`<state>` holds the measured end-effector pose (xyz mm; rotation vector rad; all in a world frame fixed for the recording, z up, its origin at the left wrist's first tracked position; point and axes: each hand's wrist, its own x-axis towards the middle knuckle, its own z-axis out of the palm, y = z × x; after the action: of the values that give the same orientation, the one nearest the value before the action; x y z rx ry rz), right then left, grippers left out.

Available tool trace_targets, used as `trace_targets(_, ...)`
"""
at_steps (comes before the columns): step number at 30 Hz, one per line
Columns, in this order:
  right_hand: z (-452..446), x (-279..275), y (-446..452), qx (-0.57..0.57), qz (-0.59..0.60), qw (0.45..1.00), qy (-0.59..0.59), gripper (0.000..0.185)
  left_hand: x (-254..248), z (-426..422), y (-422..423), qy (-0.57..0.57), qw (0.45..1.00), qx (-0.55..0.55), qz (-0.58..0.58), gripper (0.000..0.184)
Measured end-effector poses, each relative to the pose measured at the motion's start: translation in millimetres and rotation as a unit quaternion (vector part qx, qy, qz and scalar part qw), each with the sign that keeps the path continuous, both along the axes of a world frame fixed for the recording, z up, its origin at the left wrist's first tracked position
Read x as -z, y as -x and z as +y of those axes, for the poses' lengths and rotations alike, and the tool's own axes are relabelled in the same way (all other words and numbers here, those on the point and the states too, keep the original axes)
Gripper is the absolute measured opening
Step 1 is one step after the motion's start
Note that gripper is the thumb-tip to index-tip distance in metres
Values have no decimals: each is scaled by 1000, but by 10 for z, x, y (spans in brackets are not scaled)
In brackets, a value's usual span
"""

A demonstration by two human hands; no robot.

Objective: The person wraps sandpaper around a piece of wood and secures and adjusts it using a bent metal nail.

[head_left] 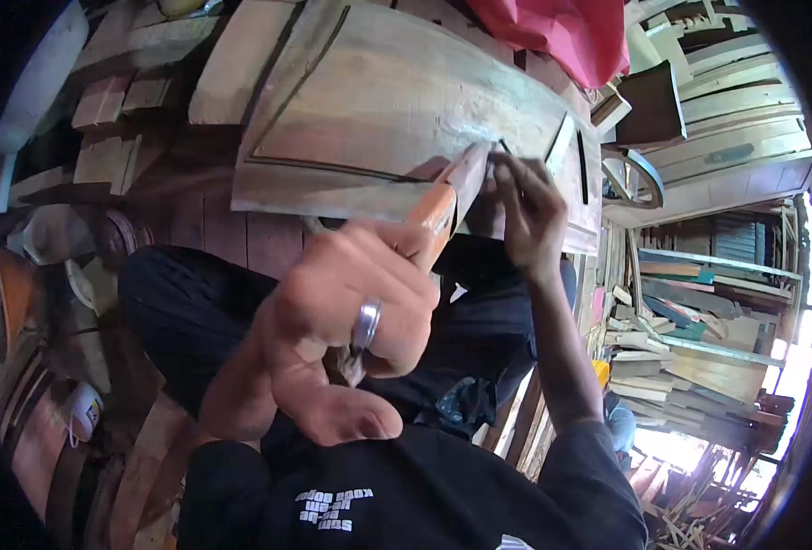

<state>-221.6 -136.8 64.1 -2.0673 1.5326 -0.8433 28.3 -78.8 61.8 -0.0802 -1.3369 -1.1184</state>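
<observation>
My left hand (360,312), with a ring on one finger, is wrapped round a long tool (435,220). The tool has an orange middle and a greyish far end that reaches over a wide wooden panel (378,82); its exact kind is unclear. Beyond it, my right hand (530,206) is closed close to the panel's surface, with bent fingers pinching a thin, dark-tipped stick (504,145). The tool's far end overlaps the view beside these fingertips; whether they touch cannot be told. A pale, whitish patch shows on the panel near the stick.
Dark-trousered legs (195,302) are folded below the panel. Red cloth (562,32) lies beyond it. Wooden boards (241,64) lie at left, near a white container (83,412). At right stand a carved wooden piece (727,165) and shelves of stacked planks (699,357).
</observation>
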Motion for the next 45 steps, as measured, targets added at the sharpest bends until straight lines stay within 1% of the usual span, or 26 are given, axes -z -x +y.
trace_targets(1, 69, -23, 10, -18, 15, 999, 36, 22, 12, -14, -16, -2, 1000, -1, 11, 42)
trace_targets(4, 172, -34, 100, -34, -16, 997, 61, 22, 57, -58, 27, 12, 1000, -1, -24, 37)
trace_targets(5, 189, -64, 123, 17, -93, 995, 30, 22, 70, -73, 87, 11, 999, -19, -43, 36)
trace_targets(7, 140, -153, 232, 75, -174, 980, 57, 24, 62, -88, 162, 12, 999, -18, -49, 33)
trace_targets(8, 106, -147, 234, 75, -283, 952, 85, 25, 34, -81, 175, 36, 996, -20, -84, 32)
trace_targets(9, 91, -200, 239, 72, -296, 948, 89, 25, 0, -67, 206, 60, 991, -19, -118, 31)
trace_targets(11, 79, -299, 213, 117, -283, 952, 16, 26, -43, 4, 302, 71, 988, -18, -137, 31)
trace_targets(13, 10, -220, 176, 117, -367, 921, -58, 25, -64, 47, 348, 91, 978, -49, -180, 40)
trace_targets(19, -99, 62, 99, 105, -386, 901, -167, 21, -146, 156, 524, 97, 963, -61, -243, 38)
trace_targets(21, -91, 68, 74, 95, -380, 907, -158, 20, -188, 187, 572, 102, 955, -57, -271, 31)
trace_targets(22, -81, 53, 70, 86, -359, 918, -146, 20, -195, 200, 609, 100, 955, -61, -272, 34)
trace_targets(25, -84, -30, 101, 60, -361, 914, -172, 20, -259, 235, 647, 97, 947, -56, -300, 39)
trace_targets(27, -105, 22, 129, 53, -380, 909, -162, 21, -281, 220, 651, 109, 956, -44, -269, 42)
trace_targets(28, -103, 2, 133, 54, -355, 914, -189, 20, -298, 224, 654, 102, 964, -43, -241, 43)
trace_targets(29, -110, -1, 135, 53, -328, 918, -216, 20, -341, 209, 587, 104, 960, -33, -258, 46)
trace_targets(33, -157, 151, 82, 55, -330, 928, -162, 21, -320, 153, 432, 93, 967, -18, -237, 54)
trace_targets(34, -185, 171, 79, 57, -300, 944, -127, 34, -349, 157, 432, 75, 967, -74, -233, 53)
trace_targets(35, -172, 168, 62, 61, -302, 943, -126, 34, -370, 157, 427, 56, 963, -130, -228, 51)
trace_targets(36, -168, 133, 25, 76, -320, 931, -157, 35, -307, 125, 388, 49, 970, -142, -189, 47)
trace_targets(37, -160, 111, 5, 91, -338, 918, -187, 35, -258, 168, 381, 51, 970, -139, -190, 47)
trace_targets(38, -181, 182, 6, 95, -297, 940, -136, 33, -216, 252, 384, -50, 972, -187, -130, 46)
trace_targets(39, -186, 225, -5, 96, -299, 940, -135, 33, -185, 339, 406, -150, 958, -233, -69, 47)
trace_targets(40, -189, 258, -16, 102, -294, 943, -118, 32, -168, 415, 471, -214, 955, -204, 12, 50)
trace_targets(41, -200, 274, -21, 108, -288, 946, -101, 31, -155, 478, 522, -212, 956, -203, 11, 50)
trace_targets(43, -204, 281, -28, 105, -299, 944, -88, 30, -199, 550, 613, -353, 890, -278, 78, 60)
trace_targets(45, -194, 289, -6, 103, -310, 942, -73, 28, -137, 549, 585, -341, 901, -253, 91, 59)
